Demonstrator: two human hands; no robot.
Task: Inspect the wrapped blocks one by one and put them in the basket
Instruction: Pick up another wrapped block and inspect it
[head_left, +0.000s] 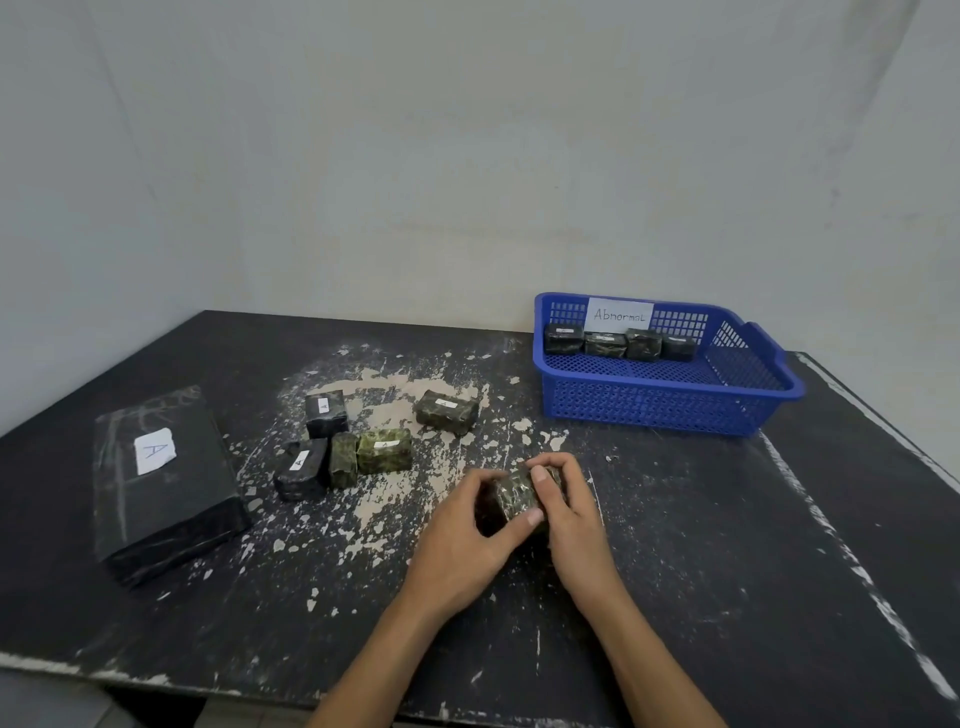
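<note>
- Gripping one block (517, 499) from both ends, the left hand (457, 545) and right hand (576, 519) have their fingers curled round it. It sits low over the middle of the worktop (675, 545). The basket (670, 410) stands well apart, back and to the right.
- Slip risk: the wrap looks glossy, so a light fingertip pinch while turning the block could let it fall.
- Missed face: no label shows on the held block, and part of it is hidden under the fingers. Skipping a side would leave the check incomplete.
- Carry risk: a low path could clip the basket's near wall, and a careless drop could topple the row inside.
- Sorting risk: the card (619, 314) reads "Abnormal", so a hasty look might send a sound block there.
- Count:
  - one block in the hands
  - five loose blocks (384, 449) clustered to their left
  - four stored blocks (605, 344) along the basket's back wall
  - one big slab (166, 499) marked A at far left
  - one basket
</note>
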